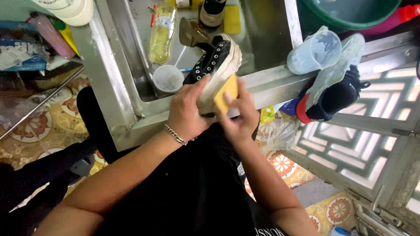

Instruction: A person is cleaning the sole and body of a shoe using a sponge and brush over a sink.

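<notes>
Both forearms reach out from my dark shirt, meeting over the edge of the steel sink (127, 109). On my left wrist sits a chain bracelet (176, 135). My left hand (187, 111) is closed around the black sneaker (214, 65), fingers wrapped on its side, bracing it tilted with the pale rubber sole turned toward me, so the sole edge is open to my other hand. My right hand (238, 116) pinches a yellow sponge (226, 91) between thumb and fingers and presses it flat against that sole, wrist bent inward. Shoe and sponge hang just above the sink rim, close to my body.

Further out, inside the sink basin, a small white cup (168, 78) stands just beside the shoe, with a clear plastic bottle of yellowish liquid (162, 32) lying behind it. To the right, on the sink ledge, a clear measuring jug (314, 51) lies tipped over, and a second dark shoe (334, 87) hangs over the ledge, sole up
</notes>
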